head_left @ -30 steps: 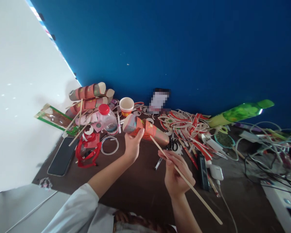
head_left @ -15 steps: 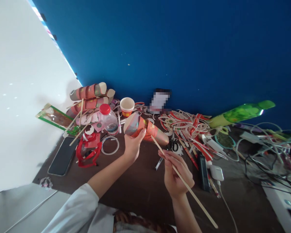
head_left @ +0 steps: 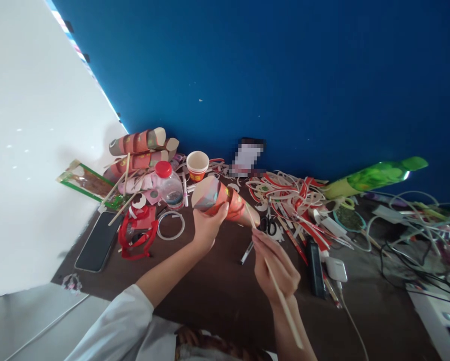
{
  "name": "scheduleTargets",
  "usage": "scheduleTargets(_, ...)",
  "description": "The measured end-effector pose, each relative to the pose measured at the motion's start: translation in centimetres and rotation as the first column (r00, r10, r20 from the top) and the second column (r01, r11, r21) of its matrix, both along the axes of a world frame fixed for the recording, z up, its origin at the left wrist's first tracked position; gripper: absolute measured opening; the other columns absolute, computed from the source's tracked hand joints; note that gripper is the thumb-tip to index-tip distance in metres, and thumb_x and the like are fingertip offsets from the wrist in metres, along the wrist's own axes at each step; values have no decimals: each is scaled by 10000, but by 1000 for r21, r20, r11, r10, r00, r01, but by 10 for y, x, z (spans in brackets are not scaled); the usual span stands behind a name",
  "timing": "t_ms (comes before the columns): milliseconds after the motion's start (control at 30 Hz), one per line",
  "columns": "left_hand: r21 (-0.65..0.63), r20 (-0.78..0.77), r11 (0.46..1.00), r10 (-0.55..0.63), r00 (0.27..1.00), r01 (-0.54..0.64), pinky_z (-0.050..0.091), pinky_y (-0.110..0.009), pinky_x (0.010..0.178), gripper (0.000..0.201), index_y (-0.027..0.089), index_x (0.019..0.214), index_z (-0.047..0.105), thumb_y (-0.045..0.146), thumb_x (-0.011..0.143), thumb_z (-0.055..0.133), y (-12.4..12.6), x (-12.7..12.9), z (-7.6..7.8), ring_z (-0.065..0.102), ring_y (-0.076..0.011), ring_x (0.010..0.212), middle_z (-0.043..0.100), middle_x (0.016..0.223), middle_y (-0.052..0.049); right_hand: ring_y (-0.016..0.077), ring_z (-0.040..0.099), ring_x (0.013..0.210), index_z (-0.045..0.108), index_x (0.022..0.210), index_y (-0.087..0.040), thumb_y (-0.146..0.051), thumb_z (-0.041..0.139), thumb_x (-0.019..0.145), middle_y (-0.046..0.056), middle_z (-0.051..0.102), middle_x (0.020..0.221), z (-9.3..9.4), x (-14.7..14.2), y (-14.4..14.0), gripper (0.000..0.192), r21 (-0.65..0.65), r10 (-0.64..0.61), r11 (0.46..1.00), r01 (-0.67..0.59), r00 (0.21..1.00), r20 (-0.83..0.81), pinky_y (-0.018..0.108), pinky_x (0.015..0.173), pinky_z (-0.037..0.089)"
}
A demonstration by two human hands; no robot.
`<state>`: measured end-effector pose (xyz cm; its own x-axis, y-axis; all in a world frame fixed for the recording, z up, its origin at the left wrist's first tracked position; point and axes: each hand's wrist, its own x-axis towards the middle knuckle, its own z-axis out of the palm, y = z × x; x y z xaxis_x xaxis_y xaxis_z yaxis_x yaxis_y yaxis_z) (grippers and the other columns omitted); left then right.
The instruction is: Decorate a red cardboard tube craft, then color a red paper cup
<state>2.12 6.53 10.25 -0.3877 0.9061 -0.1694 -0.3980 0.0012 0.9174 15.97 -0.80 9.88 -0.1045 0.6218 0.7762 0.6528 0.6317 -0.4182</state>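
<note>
Your left fingers (head_left: pixel 222 212) grasp a red paper tube (head_left: pixel 233 204); your right fingers (head_left: pixel 266 246) pinch a thin stick (head_left: pixel 282 300) extending beyond them.

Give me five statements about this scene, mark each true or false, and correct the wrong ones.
1. The left hand holds a red-and-grey paper piece. True.
2. The right hand holds scissors. False: it holds a thin stick.
3. The bottle has a red cap. True.
4. The dark phone lies right of the bottle in the picture. False: it lies left of it.
5. The wall behind the desk is blue. True.
</note>
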Motion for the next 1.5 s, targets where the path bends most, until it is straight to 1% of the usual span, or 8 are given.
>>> scheduleTargets(133, 6, 31, 1000, -27, 999, 27, 565, -359, 817, 296, 100, 833, 724, 281, 616, 811, 1, -1, 4, 722, -238, 820, 761, 846, -91, 243, 709, 940, 658, 1091, -215, -111, 527, 894, 71, 728, 966, 4, 3, -2, 258, -11, -12, 1000, 10, 981, -192, 423, 752, 613)
scheduleTargets(233, 29, 37, 991, -135, 990, 134, 552, -343, 820, 398, 106, 899, 716, 282, 566, 846, 2, -4, 4, 714, -239, 857, 759, 910, -100, 247, 684, 940, 653, 1051, -209, -155, 420, 945, 79, 690, 917, 14, 7, 4, 261, -41, -39, 999, 29, 968, -249, 441, 765, 580)
scheduleTargets(300, 21, 48, 969, -246, 968, 245, 546, -321, 788, 449, 116, 913, 706, 278, 527, 868, 4, -6, 4, 708, -229, 842, 758, 920, -99, 201, 675, 842, 648, 1077, -224, -126, 451, 929, 66, 675, 905, 23, 10, 14, 265, -142, -21, 990, 3, 992, -123, 371, 720, 569)
scheduleTargets(400, 12, 47, 922, -387, 921, 387, 531, -287, 737, 440, 125, 875, 695, 290, 511, 879, 6, -11, 4, 692, -200, 791, 756, 874, -82, 199, 662, 930, 648, 1086, -253, -135, 545, 892, 75, 666, 1048, 37, 12, 33, 249, -297, 127, 949, -109, 991, 43, 327, 727, 562)
scheduleTargets(500, 10, 20, 894, -448, 894, 448, 517, -269, 738, 396, 128, 872, 691, 329, 573, 856, 6, -14, 4, 679, -178, 783, 749, 868, -73, 202, 650, 960, 624, 1099, -252, -171, 629, 849, 69, 656, 1082, 42, 12, 48, 263, -398, 240, 898, -187, 967, 87, 327, 768, 552)
scheduleTargets(600, 7, -26, 870, -492, 870, 493, 516, -269, 740, 425, 128, 908, 695, 356, 587, 854, 6, -16, 2, 679, -187, 801, 746, 893, -76, 192, 636, 902, 611, 973, -231, -144, 677, 802, 49, 635, 988, 39, 9, 54, 203, -440, 254, 878, -188, 963, 96, 312, 757, 537)
scheduleTargets(933, -24, -124, 885, -465, 877, 466, 515, -263, 686, 414, 122, 886, 699, 392, 606, 840, 10, -14, -9, 683, -193, 762, 747, 859, -79, 156, 571, 704, 578, 884, -216, -89, 649, 780, 38, 580, 889, 30, 5, 60, 179, -451, 200, 887, -100, 963, 180, 268, 596, 479)
scheduleTargets(1500, -113, -249, 887, -461, 852, 447, 511, -260, 691, 398, 116, 925, 689, 382, 651, 803, 8, -8, -17, 689, -203, 799, 746, 892, -86, 168, 556, 721, 512, 728, -218, -149, 669, 771, 4, 543, 789, 27, 8, 71, 177, -574, 251, 809, -127, 958, 142, 286, 657, 459)
